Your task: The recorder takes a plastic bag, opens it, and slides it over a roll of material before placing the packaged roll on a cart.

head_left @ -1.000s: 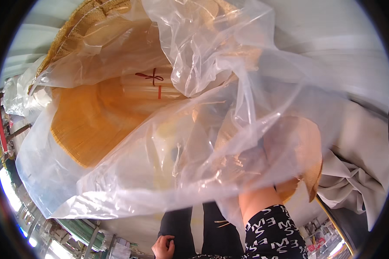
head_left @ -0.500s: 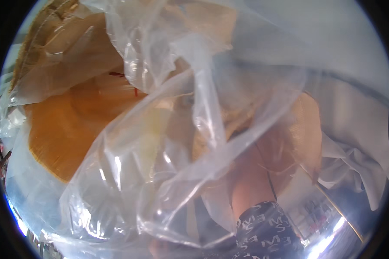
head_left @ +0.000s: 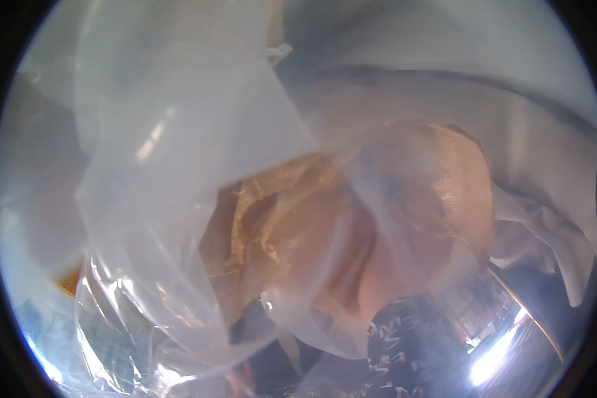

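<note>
A transparent plastic bag (head_left: 199, 139) hangs loosely over most of the view and blurs what lies behind it. My right hand (head_left: 361, 272) reaches up from a dark sleeve (head_left: 404, 348) with a white pattern. It is behind or inside the plastic, against a tan, crinkled item (head_left: 278, 212) with a golden-brown edge; its fingers are hidden. Right of it, a rounded tan panel (head_left: 467, 182) shows through the film. A small orange-brown corner (head_left: 68, 282) peeks out at the left. My left hand cannot be made out.
Pale grey cloth (head_left: 544, 219) lies in folds at the right. Below it, a shiny curved surface (head_left: 487, 331) with a thin golden rim catches bright light. A whitish surface (head_left: 484, 46) spans the upper right.
The plastic has swung across the left and upper middle, now covering most of the large orange-brown piece. The tan item near my right hand shows more, and that hand has shifted slightly left.
</note>
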{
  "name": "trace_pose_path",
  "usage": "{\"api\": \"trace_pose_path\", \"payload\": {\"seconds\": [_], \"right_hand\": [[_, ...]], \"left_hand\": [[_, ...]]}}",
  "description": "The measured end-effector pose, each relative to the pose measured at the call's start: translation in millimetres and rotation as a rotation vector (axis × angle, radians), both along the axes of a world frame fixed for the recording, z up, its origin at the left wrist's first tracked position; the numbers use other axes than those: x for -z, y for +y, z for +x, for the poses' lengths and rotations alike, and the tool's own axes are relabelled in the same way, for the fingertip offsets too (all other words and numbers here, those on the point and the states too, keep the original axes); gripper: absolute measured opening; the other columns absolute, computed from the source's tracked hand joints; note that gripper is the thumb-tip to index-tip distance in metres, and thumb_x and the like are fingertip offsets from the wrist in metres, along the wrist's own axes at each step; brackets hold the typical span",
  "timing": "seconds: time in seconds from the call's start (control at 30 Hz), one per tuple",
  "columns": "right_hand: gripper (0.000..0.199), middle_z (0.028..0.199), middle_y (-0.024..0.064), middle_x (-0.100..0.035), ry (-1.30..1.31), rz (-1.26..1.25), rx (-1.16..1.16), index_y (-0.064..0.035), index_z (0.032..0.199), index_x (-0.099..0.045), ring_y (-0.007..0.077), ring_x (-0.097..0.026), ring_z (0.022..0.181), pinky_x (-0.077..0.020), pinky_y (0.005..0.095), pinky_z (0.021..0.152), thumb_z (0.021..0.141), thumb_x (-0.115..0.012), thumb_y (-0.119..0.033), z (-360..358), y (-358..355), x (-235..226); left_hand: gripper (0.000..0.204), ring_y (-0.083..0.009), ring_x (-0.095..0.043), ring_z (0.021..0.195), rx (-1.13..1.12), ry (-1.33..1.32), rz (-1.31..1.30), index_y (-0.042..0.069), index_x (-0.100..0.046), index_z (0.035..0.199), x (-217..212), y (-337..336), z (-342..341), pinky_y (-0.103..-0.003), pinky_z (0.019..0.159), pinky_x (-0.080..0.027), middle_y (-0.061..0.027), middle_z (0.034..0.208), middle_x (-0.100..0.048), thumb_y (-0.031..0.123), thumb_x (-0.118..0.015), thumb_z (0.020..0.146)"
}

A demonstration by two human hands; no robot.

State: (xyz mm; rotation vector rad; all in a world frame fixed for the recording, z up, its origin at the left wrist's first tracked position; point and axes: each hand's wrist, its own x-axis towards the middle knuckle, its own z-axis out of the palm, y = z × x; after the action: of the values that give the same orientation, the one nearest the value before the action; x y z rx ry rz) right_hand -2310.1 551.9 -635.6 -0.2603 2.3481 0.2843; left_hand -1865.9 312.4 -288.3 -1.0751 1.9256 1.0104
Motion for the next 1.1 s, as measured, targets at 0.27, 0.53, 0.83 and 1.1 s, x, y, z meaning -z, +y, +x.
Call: {"api": "trace_pose_path", "payload": {"seconds": [0.27, 0.53, 0.83, 1.1], "right_hand": [[0.056, 0.125, 0.0199, -0.056, -0.117, 0.035, -0.001, -0.0096, 0.126, -0.055, 0.0327, -0.052, 0.12, -0.0411, 0.0414, 0.1, 0.084, -0.052, -0.048, -14.2, 25.0, -6.8], [0.048, 0.125, 0.017, -0.058, -0.486, -0.016, 0.03, -0.0082, 0.123, -0.058, 0.0301, -0.055, 0.114, -0.0434, 0.0383, 0.095, 0.085, -0.055, -0.038, -18.4, -32.0, -104.4], [0.071, 0.115, 0.0205, -0.062, -0.608, -0.229, 0.041, -0.004, 0.114, -0.062, 0.0313, -0.06, 0.108, -0.0465, 0.0372, 0.093, 0.063, -0.069, -0.054, 36.9, -98.5, -139.3], [0.052, 0.113, 0.0177, -0.064, -0.473, -0.33, -0.064, -0.0035, 0.111, -0.063, 0.0298, -0.062, 0.101, -0.0476, 0.0369, 0.087, 0.073, -0.063, -0.039, 61.4, -66.4, -110.7]], "left_hand": [[0.008, -0.0286, -0.061, 0.071, 0.006, 0.092, -0.001, 0.008, -0.062, 0.085, 4.5, -1.2, -14.6, -0.038, 0.062, -0.046, -0.009, 0.08, -0.062, 0.006, -0.055, 0.081], [0.009, -0.0283, -0.064, 0.077, -0.059, -0.026, -0.015, 0.01, -0.062, 0.088, -3.0, -2.9, -23.3, -0.037, 0.067, -0.049, -0.0082, 0.084, -0.064, 0.009, -0.055, 0.083], [0.009, -0.0262, -0.062, 0.07, -0.172, 0.046, -0.036, 0.012, -0.063, 0.089, 4.0, 4.4, -29.1, -0.036, 0.063, -0.048, -0.0082, 0.081, -0.064, 0.01, -0.056, 0.084], [0.009, -0.0253, -0.061, 0.067, -0.161, 0.062, -0.078, 0.013, -0.063, 0.091, -3.9, 0.8, -30.0, -0.035, 0.06, -0.047, -0.0072, 0.074, -0.061, 0.013, -0.057, 0.085]]}}
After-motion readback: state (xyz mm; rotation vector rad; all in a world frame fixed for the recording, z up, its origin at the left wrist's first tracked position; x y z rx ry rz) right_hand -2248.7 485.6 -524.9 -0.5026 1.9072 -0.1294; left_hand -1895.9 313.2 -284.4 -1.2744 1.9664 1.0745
